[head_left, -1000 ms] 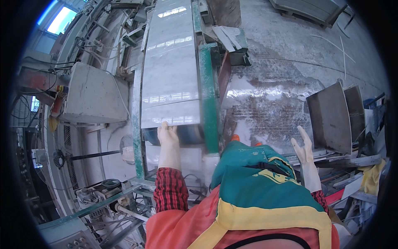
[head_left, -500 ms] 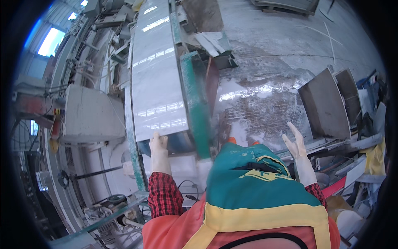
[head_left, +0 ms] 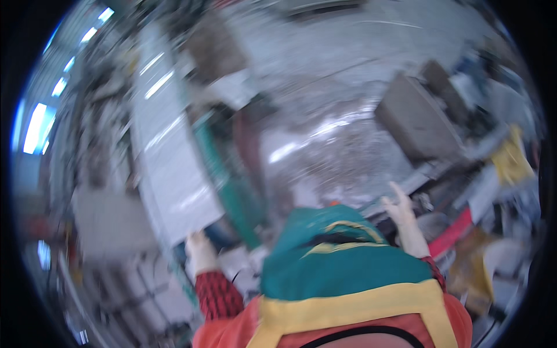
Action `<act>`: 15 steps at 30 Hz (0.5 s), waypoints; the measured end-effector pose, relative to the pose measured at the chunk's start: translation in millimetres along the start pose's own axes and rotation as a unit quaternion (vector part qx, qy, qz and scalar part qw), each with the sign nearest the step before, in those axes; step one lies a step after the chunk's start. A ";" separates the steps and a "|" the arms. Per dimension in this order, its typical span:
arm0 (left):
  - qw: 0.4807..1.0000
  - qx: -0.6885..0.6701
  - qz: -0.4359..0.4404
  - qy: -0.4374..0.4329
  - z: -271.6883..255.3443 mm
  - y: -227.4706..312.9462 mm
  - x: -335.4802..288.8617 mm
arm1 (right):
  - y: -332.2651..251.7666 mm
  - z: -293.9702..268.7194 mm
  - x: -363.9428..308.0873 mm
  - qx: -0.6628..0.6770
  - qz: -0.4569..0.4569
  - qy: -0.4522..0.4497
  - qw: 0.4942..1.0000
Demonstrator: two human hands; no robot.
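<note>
- The left hand (head_left: 200, 252) is placed at the near edge of the long, shiny white slab (head_left: 168, 174); whether that edge is gripped or merely touched cannot be told through the blur.
- The right hand (head_left: 401, 217) is held well to the right of the slab, thumb and fingers spread wide, with nothing seen in it.
- By the slab's near end, a dark roller (head_left: 223, 232) is partly shown.
- Along the slab's right side a green rail (head_left: 217, 174) is seen; to the slab's left, a pale box (head_left: 113, 223).
- Well right of the slab, a brown board (head_left: 415, 119) and a yellow cloth (head_left: 512, 159) are seen.
- The step in hand is judged to be the guiding of the slab's near end; for the next move, steady support at that edge seems to be called for.
</note>
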State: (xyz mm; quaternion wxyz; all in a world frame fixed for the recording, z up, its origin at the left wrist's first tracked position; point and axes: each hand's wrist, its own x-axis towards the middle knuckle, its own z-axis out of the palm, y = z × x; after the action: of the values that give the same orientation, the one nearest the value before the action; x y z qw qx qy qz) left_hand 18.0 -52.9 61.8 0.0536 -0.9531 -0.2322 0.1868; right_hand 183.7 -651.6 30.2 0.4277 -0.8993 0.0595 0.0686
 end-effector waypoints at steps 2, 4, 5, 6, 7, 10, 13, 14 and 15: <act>0.989 -0.080 -0.008 0.121 -0.2 -6.3 -22.8 | 6.4 -18.0 -0.6 -0.032 0.102 -0.004 0.994; 0.875 -0.385 -0.032 0.291 73.7 -47.0 -22.0 | -3.2 -43.5 16.7 -0.138 -0.002 0.074 0.988; 0.793 -0.510 -0.113 0.313 78.4 -48.3 -34.4 | 2.9 -50.8 37.3 -0.172 -0.032 0.116 0.978; 0.758 -0.563 -0.151 0.292 39.5 -29.2 -18.9 | 28.5 -64.9 29.7 -0.177 0.018 0.198 0.964; 0.739 -0.586 -0.171 0.286 19.3 -20.9 -19.5 | 22.3 -94.0 23.7 -0.149 0.063 0.216 0.963; 0.723 -0.614 -0.168 0.267 -18.6 -4.1 -12.3 | 43.5 -156.7 13.1 -0.112 0.170 0.313 0.928; 0.718 -0.638 -0.157 0.231 -44.0 5.5 -0.4 | 119.7 -195.9 0.6 -0.145 0.283 0.419 0.850; 0.722 -0.643 -0.147 0.207 -51.8 10.8 7.5 | 170.2 -202.9 -6.4 -0.143 0.268 0.448 0.841; 0.725 -0.647 -0.144 0.188 -58.2 15.4 8.5 | 190.9 -209.5 -8.5 0.015 0.301 0.428 0.852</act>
State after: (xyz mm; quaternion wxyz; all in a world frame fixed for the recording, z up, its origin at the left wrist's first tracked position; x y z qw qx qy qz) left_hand 53.7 -63.5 109.9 -0.5070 -0.7274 -0.4159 -0.2021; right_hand 158.9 -933.7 17.3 0.3313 -0.7712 0.5059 -0.1988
